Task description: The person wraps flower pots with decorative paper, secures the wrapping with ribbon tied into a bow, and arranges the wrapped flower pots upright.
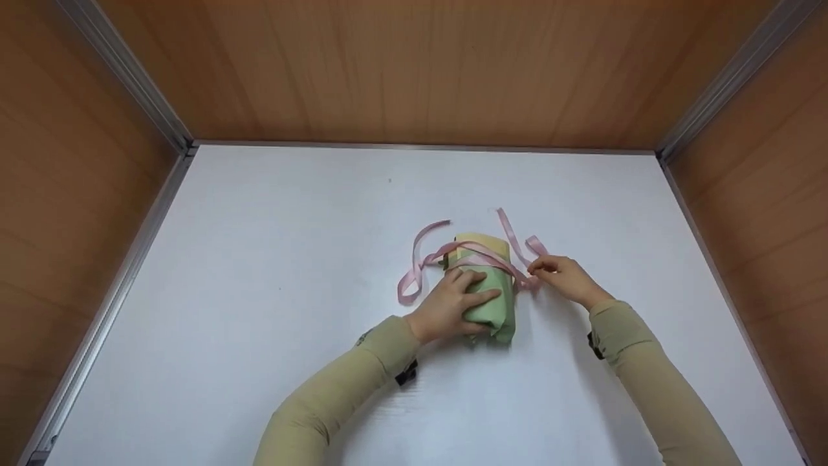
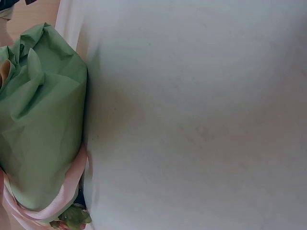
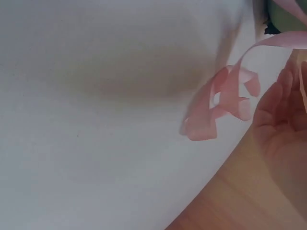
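A bundle wrapped in green paper (image 1: 498,310), yellow at its far end, lies on the white table. Pink ribbon (image 1: 482,249) crosses it in bands, and loose lengths trail to both sides. My left hand (image 1: 453,307) rests over the bundle's left side, fingers spread on the green paper. Just right of the bundle, my right hand (image 1: 566,278) pinches the ribbon between thumb and fingertips. Seen from the left wrist, the green wrap (image 2: 48,115) has a crumpled end, and a leafy bit (image 2: 72,218) shows past the ribbon. The right wrist view shows loose ribbon loops (image 3: 216,103) beside the hand.
The white tabletop (image 1: 259,259) spreads around the bundle. Wood-grain panels (image 1: 414,71) stand at the back and both sides, with metal rails (image 1: 139,77) in the corners.
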`<state>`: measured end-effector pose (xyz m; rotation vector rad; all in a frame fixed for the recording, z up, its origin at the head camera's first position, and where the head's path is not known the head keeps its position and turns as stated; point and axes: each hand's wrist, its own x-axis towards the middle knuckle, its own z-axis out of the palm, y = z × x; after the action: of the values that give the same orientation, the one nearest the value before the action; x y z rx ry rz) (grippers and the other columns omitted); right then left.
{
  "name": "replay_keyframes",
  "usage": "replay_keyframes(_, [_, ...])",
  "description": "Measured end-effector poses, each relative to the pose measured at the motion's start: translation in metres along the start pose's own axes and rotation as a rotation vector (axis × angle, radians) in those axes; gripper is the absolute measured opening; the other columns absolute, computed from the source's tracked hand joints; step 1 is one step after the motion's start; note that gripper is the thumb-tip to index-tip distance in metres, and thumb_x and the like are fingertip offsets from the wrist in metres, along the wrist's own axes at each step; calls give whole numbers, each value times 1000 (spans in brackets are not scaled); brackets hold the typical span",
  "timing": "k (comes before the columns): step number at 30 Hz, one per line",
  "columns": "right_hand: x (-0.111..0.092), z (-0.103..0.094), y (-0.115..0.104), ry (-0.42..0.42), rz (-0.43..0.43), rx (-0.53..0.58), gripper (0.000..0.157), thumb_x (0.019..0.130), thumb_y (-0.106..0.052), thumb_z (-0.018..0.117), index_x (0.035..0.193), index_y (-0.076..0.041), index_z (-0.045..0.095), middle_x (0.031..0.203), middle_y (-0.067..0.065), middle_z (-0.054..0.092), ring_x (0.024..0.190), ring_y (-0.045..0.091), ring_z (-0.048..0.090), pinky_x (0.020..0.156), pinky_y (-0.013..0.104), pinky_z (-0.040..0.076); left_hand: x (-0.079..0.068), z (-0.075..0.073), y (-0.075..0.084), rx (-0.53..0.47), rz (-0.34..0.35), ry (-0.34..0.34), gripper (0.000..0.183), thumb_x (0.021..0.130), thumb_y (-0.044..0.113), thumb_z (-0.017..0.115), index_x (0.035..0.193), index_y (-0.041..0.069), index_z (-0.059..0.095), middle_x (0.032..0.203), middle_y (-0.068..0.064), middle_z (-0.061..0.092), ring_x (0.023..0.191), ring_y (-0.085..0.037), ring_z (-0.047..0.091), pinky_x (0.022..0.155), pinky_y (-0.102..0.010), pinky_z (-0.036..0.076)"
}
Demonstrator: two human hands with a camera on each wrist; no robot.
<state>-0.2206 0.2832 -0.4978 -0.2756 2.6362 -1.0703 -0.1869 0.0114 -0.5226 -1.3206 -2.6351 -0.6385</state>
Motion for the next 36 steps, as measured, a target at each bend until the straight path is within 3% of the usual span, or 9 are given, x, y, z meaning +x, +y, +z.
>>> replay_keyframes(6, [15,8,10,32,9,-80,22,94,0,49,111,6,64,116,26,61,113,41,51,97,52,39,0,4,-1,19,12,14,63,79,49,71,135,25,54,135,-10,46,125,-27,40,109,-38,31])
replay_keyframes(13, [29,15,11,39,-90,-213,10,81,1,68,89,5,73,86,19,66,86,30,53,84,45,44,-2,3,-2,20,18,24,64,79,50,71,135,25,54,134,-10,46,125,-27,40,109,-39,31])
replay_keyframes(16, [32,15,11,-38,-137,-242,9,81,2,68,87,5,74,85,16,70,84,25,57,82,41,48,-2,3,-2,15,18,23,64,78,50,71,135,25,54,134,-10,46,124,-27,40,109,-39,32])
replay_keyframes(18, [33,13,9,-133,-115,-234,10,84,3,65,88,5,73,85,15,71,81,21,58,79,36,50,-2,3,-2,13,15,26,64,78,49,71,135,25,54,134,-10,46,125,-27,40,109,-39,32])
replay_keyframes(22, [30,3,5,-306,6,-226,13,86,2,61,92,2,72,82,8,68,75,15,51,71,27,45,-1,3,-2,4,11,24,65,78,49,72,136,26,53,135,-10,46,125,-27,39,108,-39,32])
replay_keyframes(28, [22,-11,0,-461,88,-212,20,82,-7,69,100,0,71,74,-2,60,68,12,46,64,25,39,-3,3,-2,0,10,15,65,79,49,71,136,25,53,136,-10,45,126,-27,39,109,-39,32])
replay_keyframes(32, [20,-14,-3,-488,39,-100,32,80,-10,68,108,4,65,79,-1,59,74,10,48,70,25,41,-2,3,-2,6,13,30,65,78,49,72,135,25,54,135,-9,46,126,-27,39,109,-38,32])
replay_keyframes(36, [17,-11,-8,-454,8,-12,37,80,-16,67,111,2,63,91,1,61,82,11,50,76,26,43,-1,3,-2,29,25,42,64,78,50,72,134,25,55,133,-9,46,125,-27,39,109,-38,31])
